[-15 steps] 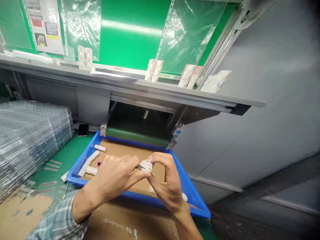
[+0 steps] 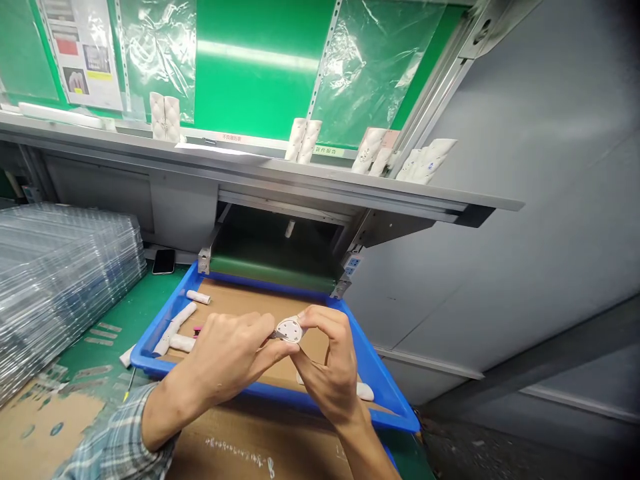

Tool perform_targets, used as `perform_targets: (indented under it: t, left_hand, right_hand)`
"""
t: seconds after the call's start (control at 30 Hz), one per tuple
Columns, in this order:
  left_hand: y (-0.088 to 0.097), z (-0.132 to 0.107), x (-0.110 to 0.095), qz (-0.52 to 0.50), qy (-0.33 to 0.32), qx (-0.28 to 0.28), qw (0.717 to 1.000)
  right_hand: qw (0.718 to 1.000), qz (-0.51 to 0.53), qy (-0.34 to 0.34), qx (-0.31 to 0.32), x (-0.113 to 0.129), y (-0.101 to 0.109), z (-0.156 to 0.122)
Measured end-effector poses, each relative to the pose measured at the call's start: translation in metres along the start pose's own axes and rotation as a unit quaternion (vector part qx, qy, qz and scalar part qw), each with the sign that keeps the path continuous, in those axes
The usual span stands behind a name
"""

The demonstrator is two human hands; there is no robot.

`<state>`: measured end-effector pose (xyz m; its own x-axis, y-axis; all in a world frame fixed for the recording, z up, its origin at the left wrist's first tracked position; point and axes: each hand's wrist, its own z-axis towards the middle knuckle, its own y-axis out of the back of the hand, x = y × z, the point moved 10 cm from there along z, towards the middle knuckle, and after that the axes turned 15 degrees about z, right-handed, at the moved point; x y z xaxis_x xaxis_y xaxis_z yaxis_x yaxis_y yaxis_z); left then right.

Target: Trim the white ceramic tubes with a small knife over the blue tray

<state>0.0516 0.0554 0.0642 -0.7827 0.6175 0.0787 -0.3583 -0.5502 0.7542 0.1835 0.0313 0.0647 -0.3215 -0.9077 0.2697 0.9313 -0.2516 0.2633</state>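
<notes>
In the head view, my right hand (image 2: 333, 370) pinches a small white part (image 2: 291, 330) between thumb and fingers. The part's round end face, with several small holes, is turned toward me. My left hand (image 2: 220, 353) is closed around a thin tool with a dark pointed metal tip (image 2: 278, 335). The tip reaches the left edge of the round face; the rest of the tool is hidden in my fingers. Both hands are above a blue tray (image 2: 387, 390) lined with cardboard. White tube-shaped pieces (image 2: 175, 328) lie at the tray's left side, beside a small pink item (image 2: 197, 331).
A green conveyor belt (image 2: 270, 267) ends over the tray's far edge, with one white piece (image 2: 289, 229) on it. Stacked clear plastic trays (image 2: 70, 273) and a phone (image 2: 164, 261) are on the left. A shelf (image 2: 240, 160) bearing white tubes crosses above; a grey wall (image 2: 500, 267) stands right.
The white part has tilted slightly in my fingers, and the tool tip stays at its left edge. My view has shifted a little; both grips look the same.
</notes>
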Motion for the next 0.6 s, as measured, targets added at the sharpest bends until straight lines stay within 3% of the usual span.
perform_targets:
  t: [0.3,0.4,0.6]
  left_hand:
    - [0.016,0.0,0.001,-0.035,-0.023,-0.095,0.995]
    - [0.019,0.001,-0.002,-0.039,-0.05,-0.091,0.994]
    - [0.018,-0.001,0.009,0.011,-0.015,-0.07,0.997]
  right_hand:
    - [0.996,0.051,-0.072,0.034,-0.012,-0.008,-0.001]
    - [0.993,0.073,-0.094,0.026,-0.017,-0.007,0.0]
    - [0.994,0.052,-0.101,0.003,-0.023,0.001,-0.004]
